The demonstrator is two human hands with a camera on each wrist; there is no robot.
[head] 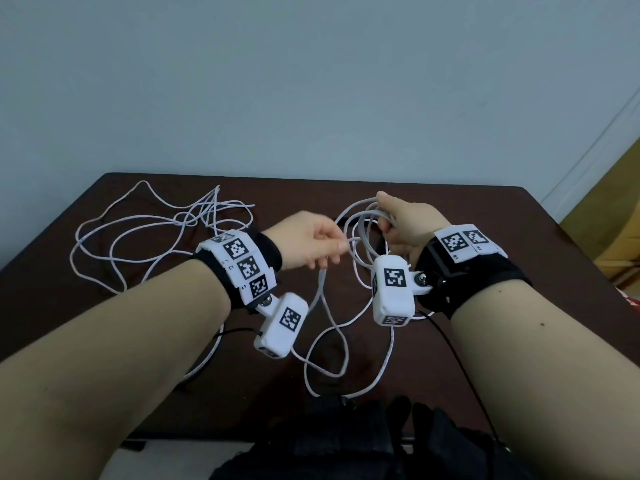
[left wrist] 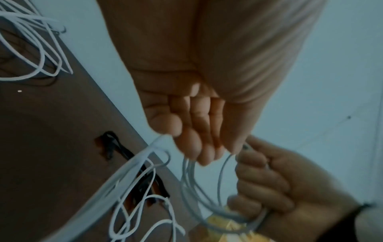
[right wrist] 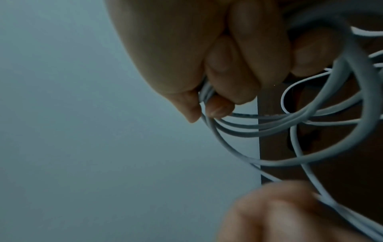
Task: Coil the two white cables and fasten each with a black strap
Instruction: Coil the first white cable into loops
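My right hand [head: 394, 226] grips a bundle of several loops of one white cable [head: 360, 237] above the dark brown table [head: 485, 216]; in the right wrist view its fingers [right wrist: 238, 78] curl round the loops [right wrist: 269, 127]. My left hand [head: 322, 247] pinches the same cable's free run [head: 322, 296], which hangs and trails in loose loops toward the near edge. The left wrist view shows the fingertips [left wrist: 199, 147] on the strand. The second white cable [head: 156, 233] lies uncoiled at the far left. Black straps [left wrist: 116, 147] lie on the table under the loops.
A pale wall [head: 311, 81] rises behind the table's far edge. Thin black wires [head: 460, 362] run from my wrist cameras across the near table. Dark clothing [head: 346, 445] sits below the near edge. A yellow-wood floor [head: 616, 209] shows at the right.
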